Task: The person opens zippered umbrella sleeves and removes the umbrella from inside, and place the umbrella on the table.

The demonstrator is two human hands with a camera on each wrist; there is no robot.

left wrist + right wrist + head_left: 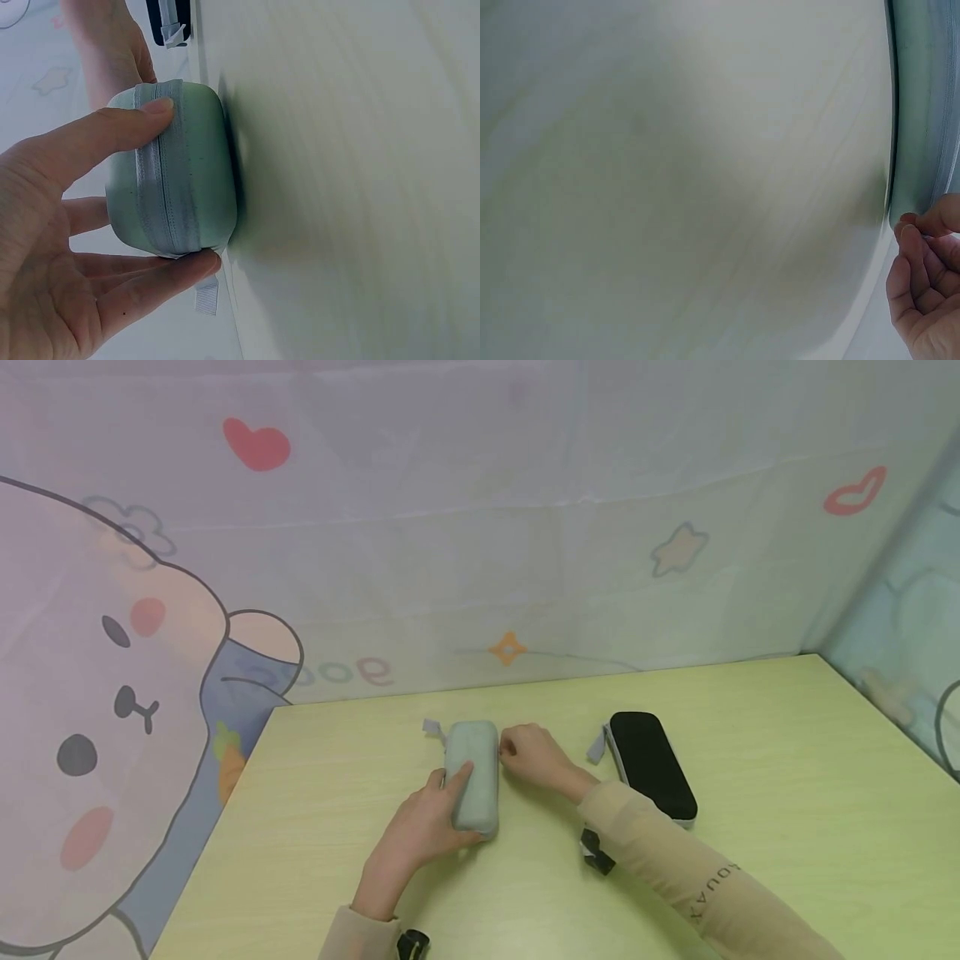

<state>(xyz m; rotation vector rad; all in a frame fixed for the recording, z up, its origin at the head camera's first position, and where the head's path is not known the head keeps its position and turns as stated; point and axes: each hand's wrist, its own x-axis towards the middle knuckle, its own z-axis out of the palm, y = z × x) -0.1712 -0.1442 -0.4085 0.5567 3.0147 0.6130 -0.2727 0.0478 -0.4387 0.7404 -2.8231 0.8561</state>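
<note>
A mint-green hard zip case (472,777) lies on the table, its grey zipper band (166,180) running round the side. My left hand (426,820) grips the case's near end. In the left wrist view, the thumb presses on the zipper band and the fingers (161,289) curl under the opposite side. My right hand (536,756) is at the case's far right edge. Thumb and forefinger pinch together at the zipper (943,150), apparently on its pull, mostly hidden by the fingertips. A grey fabric tab (432,727) sticks out at the far left corner.
A black case (652,764) with a grey tab (597,747) lies right of the green one, partly behind my right forearm. The pale wooden table (315,827) meets a printed cloth backdrop (465,527) at the back. Black wrist straps (596,852) show below the sleeves.
</note>
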